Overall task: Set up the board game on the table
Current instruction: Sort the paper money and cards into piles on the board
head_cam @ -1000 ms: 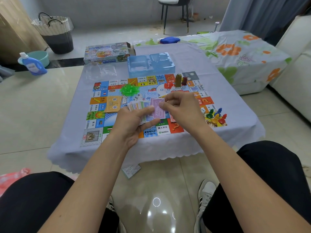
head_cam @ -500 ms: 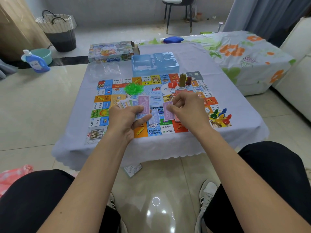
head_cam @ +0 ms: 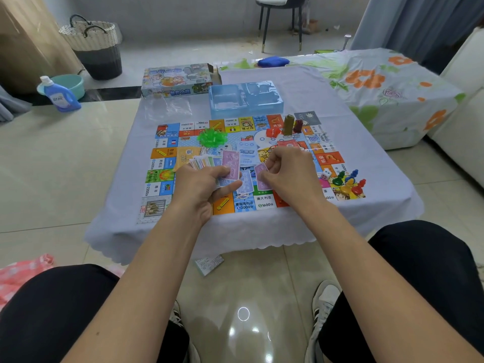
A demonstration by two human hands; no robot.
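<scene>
A colourful game board [head_cam: 162, 155] lies flat on the low table's pale cloth [head_cam: 366, 142]. My left hand [head_cam: 201, 187] grips a fanned stack of play money [head_cam: 209, 162], purple bills on top. My right hand [head_cam: 290, 176] pinches a single purple bill [head_cam: 262, 176] just right of the stack. Another purple bill [head_cam: 245, 186] lies on the board between my hands. Green plastic houses [head_cam: 211, 137] are heaped on the board's upper left. Red and olive pieces [head_cam: 286, 125] stand at its upper right. Coloured pawns [head_cam: 347, 182] and a die [head_cam: 325, 174] sit at its right edge.
A blue plastic insert tray [head_cam: 246, 99] and the game box [head_cam: 178, 79] sit at the table's far side, beside a clear bag [head_cam: 167, 108]. A leaflet [head_cam: 209, 263] lies on the floor under the near edge. A flowered covered surface [head_cam: 379, 82] stands to the right.
My hands parted: the right drew one purple bill off the stack and moved right. A purple bill now lies on the board between them. The view shifted slightly.
</scene>
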